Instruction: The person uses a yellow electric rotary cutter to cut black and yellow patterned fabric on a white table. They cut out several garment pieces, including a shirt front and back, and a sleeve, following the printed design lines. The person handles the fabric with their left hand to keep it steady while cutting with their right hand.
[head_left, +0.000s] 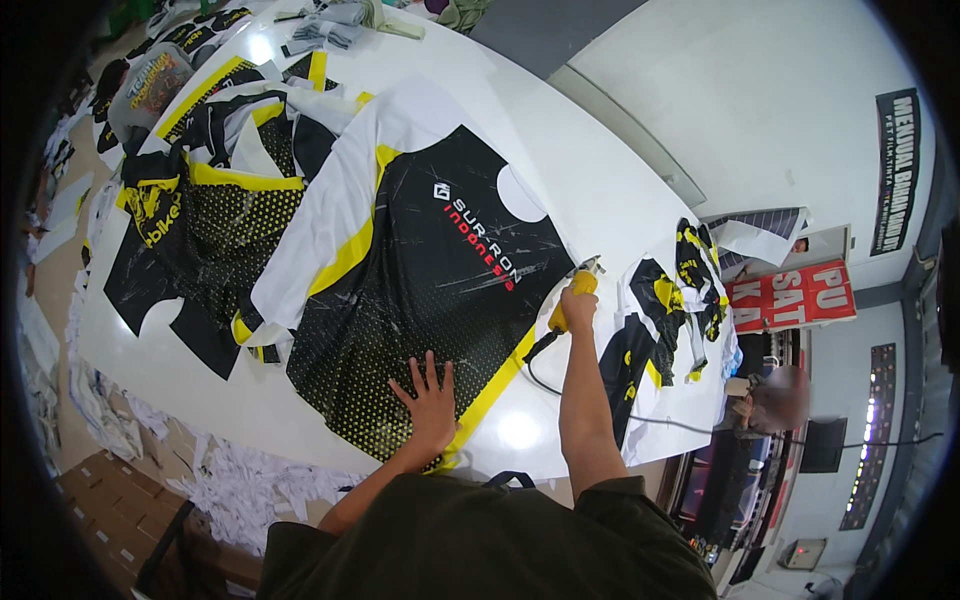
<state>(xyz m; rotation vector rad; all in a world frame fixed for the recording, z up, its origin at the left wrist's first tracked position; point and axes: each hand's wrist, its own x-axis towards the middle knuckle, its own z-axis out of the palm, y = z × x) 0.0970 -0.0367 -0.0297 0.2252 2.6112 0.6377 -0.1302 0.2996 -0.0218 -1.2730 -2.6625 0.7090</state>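
A black fabric panel (390,270) with yellow dots, yellow edging and white and red print lies on the white table (520,60). My left hand (426,410) rests on its lower part, fingers spread. My right hand (578,310) grips a yellow electric cutting tool (585,282), whose metal head is at the panel's right edge, beside the upper corner; a black cord trails from it. White fabric with a yellow band (310,250) lies folded along the panel's left side.
More black and yellow pieces (240,210) lie heaped left, others (655,310) at right. Grey folded cloth (335,30) sits at the far edge. Fabric scraps (230,485) and cardboard (110,520) lie on the floor lower left. A blurred person (775,400) is beyond the right edge.
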